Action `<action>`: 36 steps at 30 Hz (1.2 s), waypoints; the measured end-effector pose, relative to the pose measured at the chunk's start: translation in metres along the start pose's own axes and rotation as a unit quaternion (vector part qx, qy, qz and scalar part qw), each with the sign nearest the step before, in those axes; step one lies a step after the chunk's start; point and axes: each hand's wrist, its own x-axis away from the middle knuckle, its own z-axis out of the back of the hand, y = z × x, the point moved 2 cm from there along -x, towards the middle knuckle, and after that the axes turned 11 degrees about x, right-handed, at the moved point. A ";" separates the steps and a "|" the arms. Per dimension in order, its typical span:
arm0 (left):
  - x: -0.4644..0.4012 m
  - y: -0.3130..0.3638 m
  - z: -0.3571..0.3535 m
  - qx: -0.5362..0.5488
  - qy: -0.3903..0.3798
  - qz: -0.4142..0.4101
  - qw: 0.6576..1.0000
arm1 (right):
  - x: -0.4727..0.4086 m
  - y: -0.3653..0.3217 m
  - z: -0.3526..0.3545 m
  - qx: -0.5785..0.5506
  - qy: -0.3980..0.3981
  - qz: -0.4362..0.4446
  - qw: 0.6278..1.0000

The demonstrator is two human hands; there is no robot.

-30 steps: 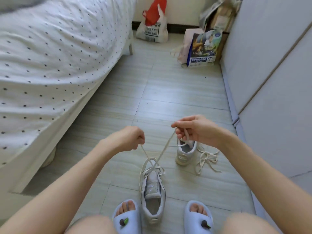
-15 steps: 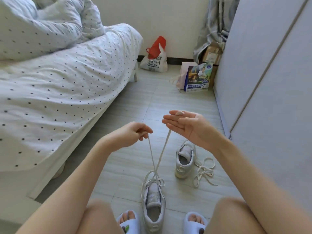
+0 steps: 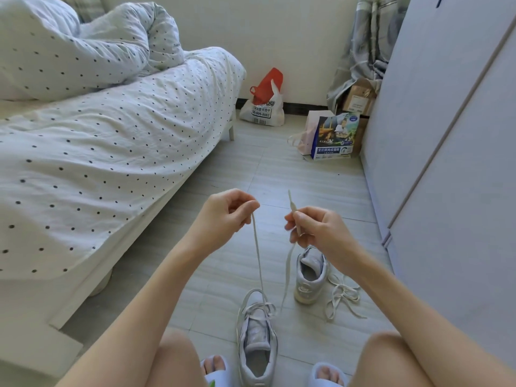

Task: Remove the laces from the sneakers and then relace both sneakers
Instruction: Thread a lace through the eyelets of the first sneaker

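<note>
Now right hand (image 3: 318,233) pinching lace (image 3: 258,255) end, previously open-palmed

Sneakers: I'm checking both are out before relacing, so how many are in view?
2. One sneaker lies between the feet; the other sneaker stands farther off, beside a loose lace.

We are in a home bedroom: a bed (image 3: 97,163) with a dotted sheet, a rumpled quilt (image 3: 92,48) on it, a tall wardrobe (image 3: 446,149) across from the bed, shopping bags (image 3: 264,103) and a curtain (image 3: 365,43) past its foot.
</note>
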 end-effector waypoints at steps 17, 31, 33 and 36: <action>0.005 -0.007 -0.002 -0.141 -0.038 -0.037 0.989 | 0.000 0.002 -0.013 0.202 0.007 0.119 0.972; 0.007 0.001 -0.016 -0.135 -0.047 -0.078 0.987 | 0.004 0.000 -0.009 0.182 0.010 0.128 0.975; 0.007 0.000 -0.017 -0.137 -0.049 -0.069 0.987 | 0.003 -0.001 -0.009 0.182 0.002 0.130 0.975; 0.007 0.000 -0.018 -0.130 -0.051 -0.066 0.988 | 0.002 0.001 -0.010 0.191 -0.011 0.129 0.973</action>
